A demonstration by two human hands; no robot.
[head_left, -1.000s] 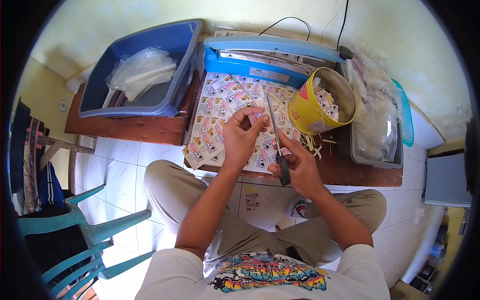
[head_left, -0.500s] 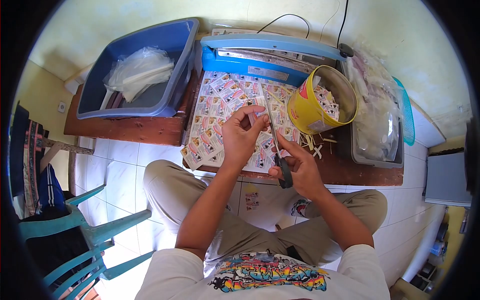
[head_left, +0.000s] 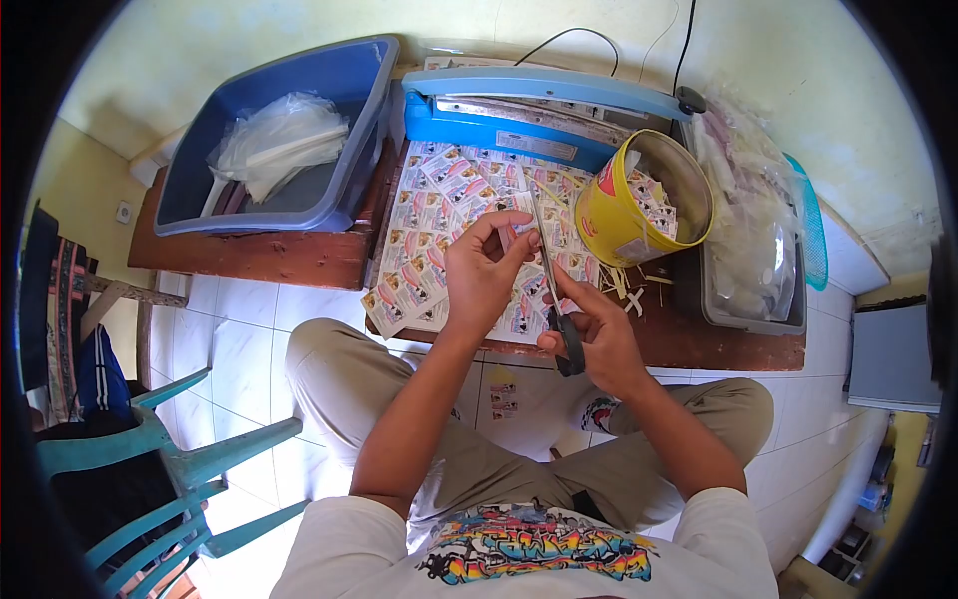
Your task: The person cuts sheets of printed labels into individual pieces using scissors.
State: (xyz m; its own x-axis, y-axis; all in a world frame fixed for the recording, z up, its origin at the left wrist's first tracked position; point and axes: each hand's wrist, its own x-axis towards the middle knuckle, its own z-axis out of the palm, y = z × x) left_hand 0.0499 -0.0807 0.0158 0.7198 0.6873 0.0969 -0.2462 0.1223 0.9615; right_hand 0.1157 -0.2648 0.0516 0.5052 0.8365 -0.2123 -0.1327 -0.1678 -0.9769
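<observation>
Black-handled scissors are in my right hand, their long blades pointing away from me. My left hand pinches a small piece of printed paper right beside the blades. Much of that paper is hidden by my fingers. Both hands are above printed label sheets spread on the low wooden table. To the right of the blades stands a yellow bucket, tilted toward me, with cut labels inside.
A blue heat sealer lies across the back of the table. The blue tub at left holds plastic bags. Thin paper offcuts lie below the bucket. At right, a grey tray carries more plastic bags. A green chair stands left.
Almost nothing differs. My hands, the scissors and the paper keep nearly the same position.
</observation>
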